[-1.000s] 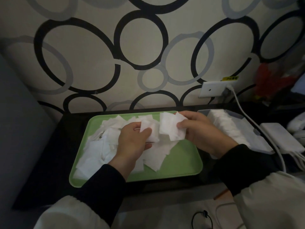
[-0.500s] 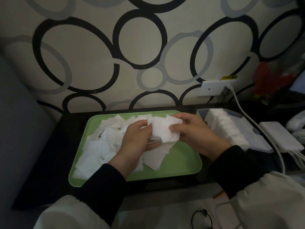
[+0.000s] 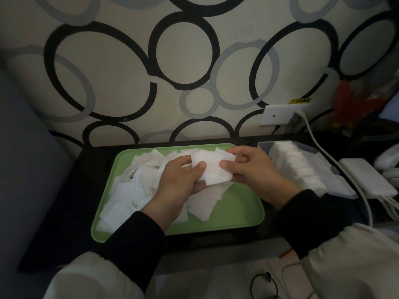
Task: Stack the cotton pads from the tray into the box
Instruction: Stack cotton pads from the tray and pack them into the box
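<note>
Since the earlier frames both hands had drawn together over the tray (image 3: pixel 237 214), and the two separate bunches of cotton pads had merged into one small stack (image 3: pixel 212 169), held above the tray's far right part. The left hand (image 3: pixel 179 184) pinched the stack's left edge, thumb on top and fingers (image 3: pixel 199 167) curled round it; the right hand (image 3: pixel 252 171) pinched the right edge in the same way.

The stack looked uneven, with corners poking out on its far side. To do this step well, I judged, the edges wanted squaring first: ease the pinch slightly, nudge the sides flush, then clamp firmly so the thin, soft sheets would not fan out or slip in transit.

A heap of loose pads (image 3: pixel 138 182) lay over the tray's left half, with a few under the hands. The box (image 3: pixel 262 145) stood just right of the tray, a row of pads (image 3: pixel 295 167) already packed on edge inside, so the new stack would probably need to go in the same way. The tray rested on a dark desk (image 3: pixel 71 212). Right of the tray, beyond the box, lay a white charger (image 3: pixel 364 180) and a cable (image 3: pixel 319 145).
</note>
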The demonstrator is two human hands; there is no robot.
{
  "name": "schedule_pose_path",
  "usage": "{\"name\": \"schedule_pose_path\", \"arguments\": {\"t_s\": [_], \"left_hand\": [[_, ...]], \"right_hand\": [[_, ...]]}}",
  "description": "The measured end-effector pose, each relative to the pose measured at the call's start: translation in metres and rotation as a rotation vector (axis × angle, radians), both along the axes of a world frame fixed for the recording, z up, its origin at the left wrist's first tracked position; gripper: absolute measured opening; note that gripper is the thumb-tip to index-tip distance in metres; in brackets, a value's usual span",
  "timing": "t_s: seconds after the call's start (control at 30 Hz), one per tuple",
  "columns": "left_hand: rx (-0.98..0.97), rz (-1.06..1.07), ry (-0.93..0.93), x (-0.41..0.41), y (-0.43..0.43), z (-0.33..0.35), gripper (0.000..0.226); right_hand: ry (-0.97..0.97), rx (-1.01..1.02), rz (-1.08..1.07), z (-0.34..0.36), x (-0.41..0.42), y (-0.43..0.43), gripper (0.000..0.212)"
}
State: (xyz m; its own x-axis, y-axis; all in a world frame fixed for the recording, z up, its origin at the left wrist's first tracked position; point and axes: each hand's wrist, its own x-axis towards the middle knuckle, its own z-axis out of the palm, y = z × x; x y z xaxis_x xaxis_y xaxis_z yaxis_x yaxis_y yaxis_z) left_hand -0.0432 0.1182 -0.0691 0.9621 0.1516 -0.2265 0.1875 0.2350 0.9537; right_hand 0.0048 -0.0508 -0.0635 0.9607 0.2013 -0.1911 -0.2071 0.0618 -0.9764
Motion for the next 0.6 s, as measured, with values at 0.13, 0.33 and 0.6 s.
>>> {"name": "schedule_pose_path", "arguments": {"t_s": [0.13, 0.33, 0.6], "left_hand": [[-0.063, 0.036, 0.006, 0.001, 0.002, 0.0, 0.009], [-0.086, 0.089, 0.027, 0.005, 0.006, -0.002, 0.011], [-0.023, 0.098, 0.054, 0.003, 0.007, -0.006, 0.009]], "right_hand": [[0.041, 0.026, -0.023, -0.003, 0.002, -0.004, 0.026], [0.068, 0.056, -0.043, -0.002, 0.004, -0.013, 0.048], [0.048, 0.314, -0.026, 0.008, 0.004, -0.02, 0.044]]}}
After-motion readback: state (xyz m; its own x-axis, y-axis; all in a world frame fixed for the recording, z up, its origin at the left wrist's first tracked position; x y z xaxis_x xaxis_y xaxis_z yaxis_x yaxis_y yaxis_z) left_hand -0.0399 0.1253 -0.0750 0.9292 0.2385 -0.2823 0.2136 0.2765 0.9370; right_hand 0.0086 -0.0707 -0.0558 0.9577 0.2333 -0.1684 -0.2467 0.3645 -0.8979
